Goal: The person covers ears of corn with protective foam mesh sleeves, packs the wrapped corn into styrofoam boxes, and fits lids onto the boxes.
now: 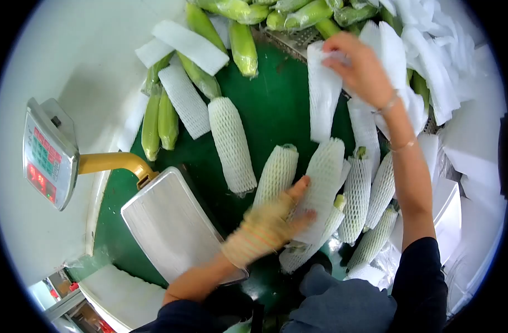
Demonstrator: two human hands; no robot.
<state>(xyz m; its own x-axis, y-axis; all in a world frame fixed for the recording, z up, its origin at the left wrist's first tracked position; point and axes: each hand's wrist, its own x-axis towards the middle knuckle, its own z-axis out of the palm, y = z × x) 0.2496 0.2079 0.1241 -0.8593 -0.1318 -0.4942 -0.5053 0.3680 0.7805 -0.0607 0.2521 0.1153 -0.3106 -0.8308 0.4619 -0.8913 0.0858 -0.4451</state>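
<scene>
From my remote post, I have the gloved left hand [259, 233] across a foam-sleeved vegetable [325, 175] on the green worktop [284, 105], fingers parted; whether it grips, I cannot tell. My right hand [348, 61] pinches the top of a white, apparently unfilled sleeve [323, 102]. I judge the work partway: several vegetables nearest the body lie sleeved, while green unsleeved ones [243, 50] are left toward the far edge.
</scene>
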